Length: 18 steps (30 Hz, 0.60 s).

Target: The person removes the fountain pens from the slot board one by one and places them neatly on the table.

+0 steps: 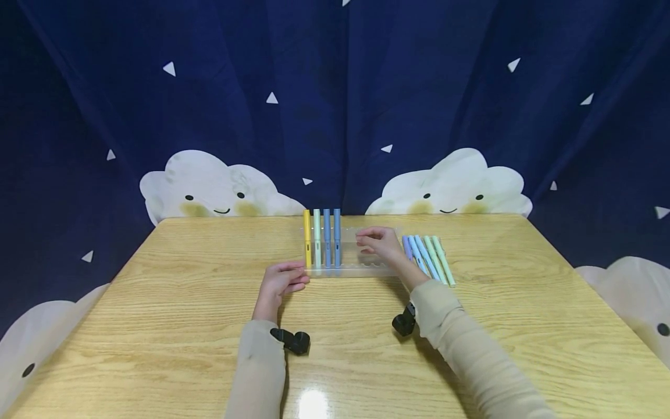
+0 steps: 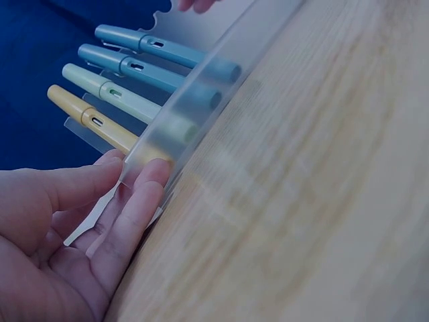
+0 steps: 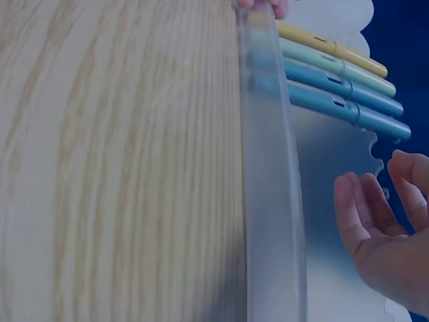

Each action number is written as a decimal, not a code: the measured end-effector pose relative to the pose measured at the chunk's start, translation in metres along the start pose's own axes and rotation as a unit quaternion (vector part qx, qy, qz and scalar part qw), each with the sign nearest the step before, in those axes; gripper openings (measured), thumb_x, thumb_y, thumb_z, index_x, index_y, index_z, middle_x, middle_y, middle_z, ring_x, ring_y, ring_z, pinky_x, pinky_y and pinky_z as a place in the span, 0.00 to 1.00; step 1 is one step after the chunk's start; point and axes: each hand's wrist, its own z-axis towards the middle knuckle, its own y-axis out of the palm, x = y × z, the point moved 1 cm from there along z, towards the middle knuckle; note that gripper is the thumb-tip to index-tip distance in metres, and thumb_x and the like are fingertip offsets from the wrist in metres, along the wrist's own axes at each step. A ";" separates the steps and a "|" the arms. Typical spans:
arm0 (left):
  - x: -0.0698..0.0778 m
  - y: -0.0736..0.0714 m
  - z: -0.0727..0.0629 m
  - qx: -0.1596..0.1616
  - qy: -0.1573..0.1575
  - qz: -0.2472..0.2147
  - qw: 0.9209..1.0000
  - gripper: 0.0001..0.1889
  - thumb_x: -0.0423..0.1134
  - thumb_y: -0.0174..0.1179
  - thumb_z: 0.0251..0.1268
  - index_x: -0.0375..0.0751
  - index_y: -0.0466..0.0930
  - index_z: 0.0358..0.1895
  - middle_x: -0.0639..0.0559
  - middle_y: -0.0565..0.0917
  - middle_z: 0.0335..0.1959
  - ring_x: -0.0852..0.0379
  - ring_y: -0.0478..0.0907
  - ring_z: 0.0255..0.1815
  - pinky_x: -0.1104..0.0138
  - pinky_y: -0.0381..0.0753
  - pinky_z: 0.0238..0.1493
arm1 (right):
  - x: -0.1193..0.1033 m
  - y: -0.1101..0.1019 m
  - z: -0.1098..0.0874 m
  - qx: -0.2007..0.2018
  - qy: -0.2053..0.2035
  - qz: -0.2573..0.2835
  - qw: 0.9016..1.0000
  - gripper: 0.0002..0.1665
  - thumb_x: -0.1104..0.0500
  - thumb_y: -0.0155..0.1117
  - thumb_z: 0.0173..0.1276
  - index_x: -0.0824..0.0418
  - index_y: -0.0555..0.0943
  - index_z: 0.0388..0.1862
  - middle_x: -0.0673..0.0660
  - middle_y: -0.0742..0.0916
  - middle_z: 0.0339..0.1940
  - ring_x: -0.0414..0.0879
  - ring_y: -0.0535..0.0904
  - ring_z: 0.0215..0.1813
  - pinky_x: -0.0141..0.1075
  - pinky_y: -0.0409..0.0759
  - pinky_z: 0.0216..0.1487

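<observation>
A clear plastic pen rack [image 1: 366,271] stands on the table with pens in its left slots. From the left they are a yellow pen [image 1: 307,233], a pale green pen [image 1: 317,233] and two blue pens [image 1: 337,233], all leaning back side by side. My left hand [image 1: 282,280] pinches the rack's left end between thumb and fingers, close by the yellow pen [image 2: 100,122]. Over the rack's bare slots, right of the blue pens, hovers my right hand [image 1: 381,241]. In the right wrist view, its thumb and fingers [image 3: 348,208] are apart, with nothing between them.
Right of the rack, several loose pens lie side by side on the wooden table [image 1: 173,302]: a purple pen [image 1: 407,247], blue pens [image 1: 420,263] and light green pens [image 1: 444,262]. Behind the table hangs a dark blue curtain [image 1: 314,116] with clouds and triangles.
</observation>
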 end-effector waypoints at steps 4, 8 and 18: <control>0.000 0.000 0.000 -0.002 0.001 -0.003 1.000 0.13 0.24 0.54 0.59 0.25 0.75 0.47 0.43 0.82 0.26 0.56 0.81 0.24 0.69 0.82 0.27 | 0.003 0.009 0.002 -0.013 -0.004 -0.019 1.000 0.15 0.70 0.56 0.61 0.81 0.73 0.45 0.65 0.81 0.41 0.43 0.79 0.36 0.49 0.77 0.45; 0.001 0.000 0.000 -0.006 0.005 -0.003 1.000 0.13 0.24 0.54 0.59 0.23 0.74 0.48 0.42 0.82 0.27 0.57 0.81 0.23 0.69 0.82 0.27 | 0.004 0.017 0.002 -0.023 -0.007 -0.032 0.999 0.15 0.69 0.56 0.62 0.80 0.74 0.45 0.67 0.79 0.47 0.54 0.78 0.43 0.52 0.75 0.48; 0.000 0.001 0.001 -0.005 0.002 -0.004 1.000 0.13 0.24 0.54 0.59 0.24 0.74 0.48 0.42 0.82 0.27 0.57 0.80 0.23 0.70 0.82 0.27 | 0.005 0.031 0.004 -0.045 -0.017 -0.052 0.998 0.15 0.68 0.59 0.60 0.76 0.76 0.46 0.65 0.81 0.43 0.38 0.74 0.24 0.34 0.78 0.28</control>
